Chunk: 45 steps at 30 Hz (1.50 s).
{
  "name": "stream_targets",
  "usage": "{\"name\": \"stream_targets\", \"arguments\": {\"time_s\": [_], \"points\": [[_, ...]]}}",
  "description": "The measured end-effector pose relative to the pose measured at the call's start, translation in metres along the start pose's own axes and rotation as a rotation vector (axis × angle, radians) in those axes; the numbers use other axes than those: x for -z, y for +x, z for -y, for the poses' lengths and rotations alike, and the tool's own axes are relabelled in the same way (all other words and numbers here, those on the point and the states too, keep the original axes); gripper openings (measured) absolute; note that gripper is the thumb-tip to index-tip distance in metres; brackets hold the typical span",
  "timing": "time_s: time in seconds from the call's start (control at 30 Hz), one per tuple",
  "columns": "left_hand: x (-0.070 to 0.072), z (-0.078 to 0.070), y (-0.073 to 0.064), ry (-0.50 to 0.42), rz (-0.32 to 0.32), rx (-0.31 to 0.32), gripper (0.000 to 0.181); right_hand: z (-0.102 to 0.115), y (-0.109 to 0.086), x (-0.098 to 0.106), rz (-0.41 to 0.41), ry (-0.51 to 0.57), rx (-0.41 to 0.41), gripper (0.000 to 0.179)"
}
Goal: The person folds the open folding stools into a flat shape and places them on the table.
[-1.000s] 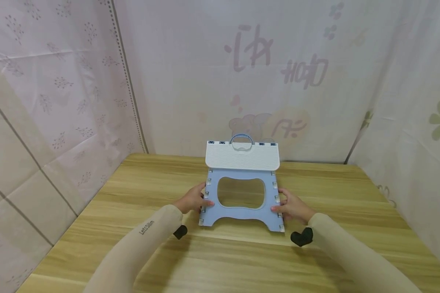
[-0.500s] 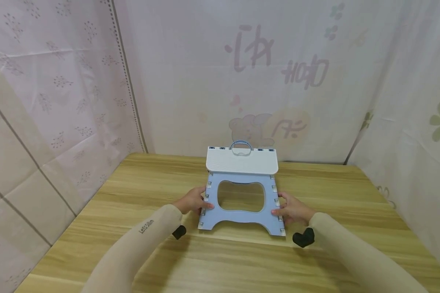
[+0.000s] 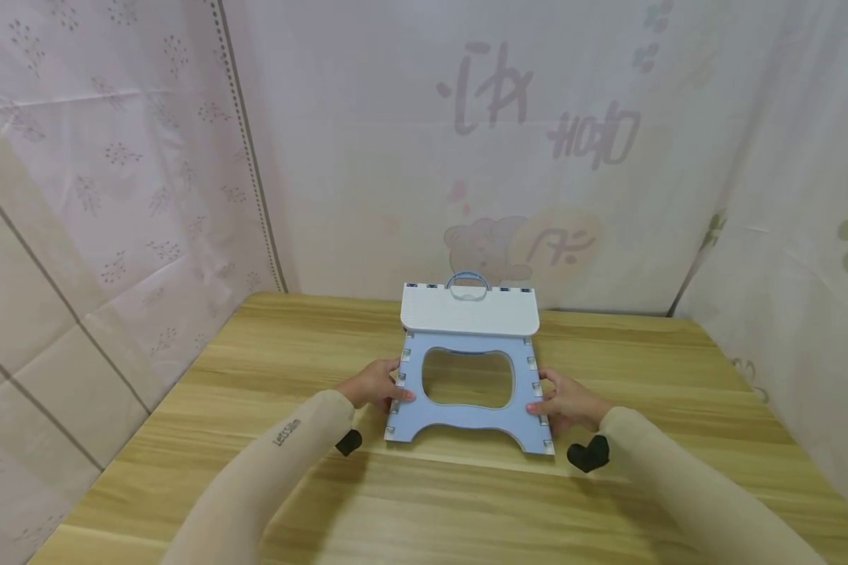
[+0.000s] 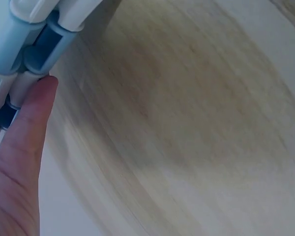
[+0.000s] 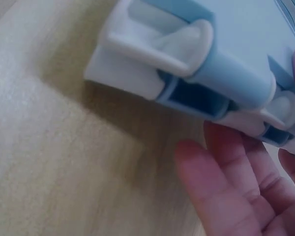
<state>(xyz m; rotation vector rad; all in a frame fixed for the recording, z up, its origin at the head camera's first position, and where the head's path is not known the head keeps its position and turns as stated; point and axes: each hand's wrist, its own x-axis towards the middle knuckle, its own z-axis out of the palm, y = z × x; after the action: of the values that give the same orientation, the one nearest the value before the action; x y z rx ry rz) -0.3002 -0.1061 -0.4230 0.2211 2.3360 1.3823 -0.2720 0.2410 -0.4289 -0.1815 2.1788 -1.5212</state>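
Observation:
A folded stool with a white ribbed seat [image 3: 469,312], a pale blue leg panel [image 3: 466,422] and a blue carry handle [image 3: 466,282] rests on the wooden table [image 3: 254,439], its foot end toward me. My left hand [image 3: 376,386] grips the panel's left edge, thumb on its front. On the right edge, my right hand [image 3: 565,402] holds the panel the same way. The left wrist view shows a finger [image 4: 19,162] against the hinged edge [image 4: 34,34]. In the right wrist view, fingers [image 5: 221,191] lie under the hinge knuckles [image 5: 187,64].
Patterned curtains hang close round the table: left [image 3: 99,196], back [image 3: 502,141] and right [image 3: 805,235]. Black wrist camera mounts [image 3: 349,442] sit under each forearm. Bare wood stretches to both sides of the stool and toward the near edge.
The stool has tipped a little farther back, its white seat sinking lower toward the table. Both hands keep the same hold on its sides.

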Motion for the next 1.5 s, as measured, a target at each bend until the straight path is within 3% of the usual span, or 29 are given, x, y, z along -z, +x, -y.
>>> {"name": "stream_targets", "arguments": {"time_s": [0.77, 0.97, 1.5], "points": [[-0.003, 0.006, -0.003, -0.018, 0.039, 0.026, 0.049, -0.004, -0.004, -0.002, 0.082, 0.031, 0.026, 0.077], [-0.004, 0.008, -0.003, -0.033, 0.075, 0.030, 0.047, -0.009, -0.004, -0.001, 0.108, 0.034, 0.034, 0.071], [-0.007, 0.009, -0.008, 0.060, 0.081, 0.100, 0.036, -0.018, -0.007, -0.003, 0.163, 0.072, 0.033, 0.076]]}}
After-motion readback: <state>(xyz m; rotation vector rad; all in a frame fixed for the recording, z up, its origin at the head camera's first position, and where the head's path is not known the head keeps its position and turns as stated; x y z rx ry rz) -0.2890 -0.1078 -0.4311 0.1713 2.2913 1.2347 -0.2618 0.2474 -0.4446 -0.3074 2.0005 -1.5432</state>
